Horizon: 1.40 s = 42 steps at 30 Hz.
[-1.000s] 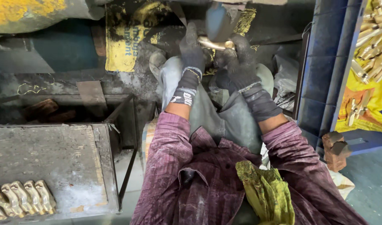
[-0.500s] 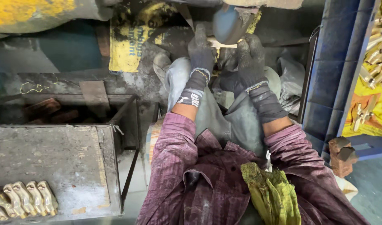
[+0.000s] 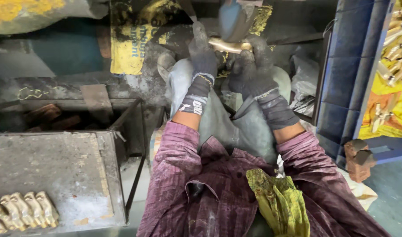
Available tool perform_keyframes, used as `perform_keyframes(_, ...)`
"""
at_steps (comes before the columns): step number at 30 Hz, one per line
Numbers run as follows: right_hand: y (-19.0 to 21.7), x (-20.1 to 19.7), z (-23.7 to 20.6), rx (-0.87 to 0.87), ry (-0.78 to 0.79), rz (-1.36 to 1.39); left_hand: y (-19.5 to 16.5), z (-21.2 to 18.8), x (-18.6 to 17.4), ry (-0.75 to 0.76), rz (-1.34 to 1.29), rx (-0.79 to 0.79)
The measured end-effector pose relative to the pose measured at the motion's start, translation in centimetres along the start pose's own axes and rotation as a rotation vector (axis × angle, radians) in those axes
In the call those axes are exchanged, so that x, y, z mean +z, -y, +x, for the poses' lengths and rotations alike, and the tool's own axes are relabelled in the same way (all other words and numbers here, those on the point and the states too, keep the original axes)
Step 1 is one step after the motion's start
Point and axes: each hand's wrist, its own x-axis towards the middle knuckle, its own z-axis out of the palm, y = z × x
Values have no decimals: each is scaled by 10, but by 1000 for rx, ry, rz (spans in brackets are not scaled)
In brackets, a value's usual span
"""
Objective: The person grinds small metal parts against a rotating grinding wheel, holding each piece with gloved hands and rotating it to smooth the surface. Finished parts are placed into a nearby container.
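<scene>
Above my knees, both hands hold one brass piece (image 3: pixel 229 45) against the grey-blue wheel (image 3: pixel 234 19). Its long axis runs left to right, almost level. My left hand (image 3: pixel 203 55), in a dark glove, is closed on the left end; my right hand (image 3: pixel 251 72) wraps the right end from below. Both hands are equally near, the piece lies between them. On the grey bench (image 3: pixel 56 171) at my left I count about five finished brass pieces (image 3: pixel 23 210) in one row.

Grey metal table (image 3: pixel 56 175) lower left, row of brass castings (image 3: pixel 21 210) on its corner. Blue crate (image 3: pixel 350 79) right. Yellow sack (image 3: pixel 126 39) top, possibly cement bag. Brick pieces (image 3: pixel 358 158) lower right.
</scene>
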Motion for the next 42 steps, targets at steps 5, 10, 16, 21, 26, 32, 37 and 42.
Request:
perform_keyframes(5, -26, 0, 7, -223, -131, -407, 3, 3, 5, 176, 990, 395)
perform_keyframes(10, -31, -5, 17, -226, -141, -515, 1, 5, 11, 335, 634, 47)
perform_keyframes(16, -6, -4, 22, -102, -100, -343, -7, 9, 3, 204, 697, 348)
perform_keyframes(21, 20, -6, 12, -2, -53, -139, -58, 17, -29, 245, 638, 559)
perform_keyframes(26, 34, -18, -21, 175, 25, 382, -138, -10, -85, 353, -325, -543)
perform_keyframes(32, 22, -20, -19, 148, -37, 656, -165, -39, -92, 328, -289, -63)
perform_keyframes(37, 7, -17, 9, 179, -61, 749, -124, -35, -77, 232, -29, 129)
perform_keyframes(42, 4, -13, 16, 93, -94, 423, -89, -30, -71, 51, 718, 812)
